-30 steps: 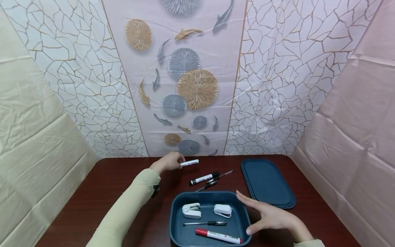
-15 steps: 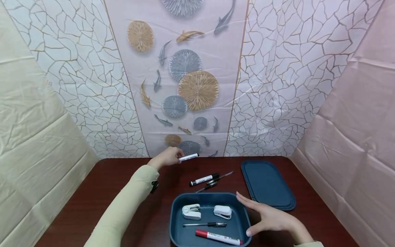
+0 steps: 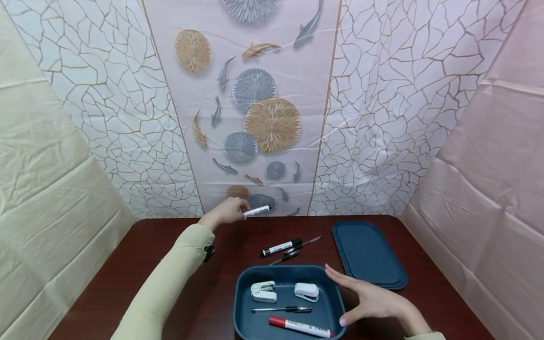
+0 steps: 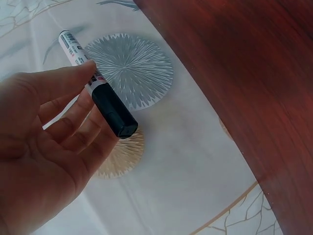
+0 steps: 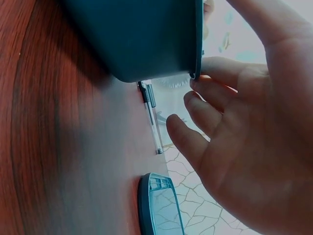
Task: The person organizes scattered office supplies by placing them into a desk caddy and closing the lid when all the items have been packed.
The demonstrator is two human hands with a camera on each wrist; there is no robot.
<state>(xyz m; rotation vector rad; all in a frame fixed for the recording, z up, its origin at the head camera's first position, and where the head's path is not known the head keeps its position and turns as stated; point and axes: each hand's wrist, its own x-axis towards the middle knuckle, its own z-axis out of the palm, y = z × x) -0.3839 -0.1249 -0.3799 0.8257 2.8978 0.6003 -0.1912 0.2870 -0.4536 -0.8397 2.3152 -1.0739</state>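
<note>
Near the back edge of the table, my left hand (image 3: 226, 211) pinches a white marker (image 3: 257, 210) with a black cap (image 4: 115, 110). The left wrist view shows the marker between thumb and fingers, raised above the surface. My right hand (image 3: 376, 298) is beside a dark blue box (image 3: 280, 267), its fingers and thumb spread along the right wall and touching the rim. Inside the box lie two small white staplers, one at left (image 3: 263, 292) and one at right (image 3: 307, 292), a black-gripped pen (image 3: 282, 309) and a red-capped marker (image 3: 301, 326).
Behind the box lie a black-capped marker (image 3: 280, 247) and two pens, one farther back (image 3: 309, 242) and one nearer (image 3: 284, 257). A dark blue lid (image 3: 367, 255) lies flat on the right. Cloth walls (image 3: 369, 141) border the dark red table (image 3: 127, 274).
My left hand has lifted the marker up and moved it slightly left and back. The right hand and the box stay where they were.
</note>
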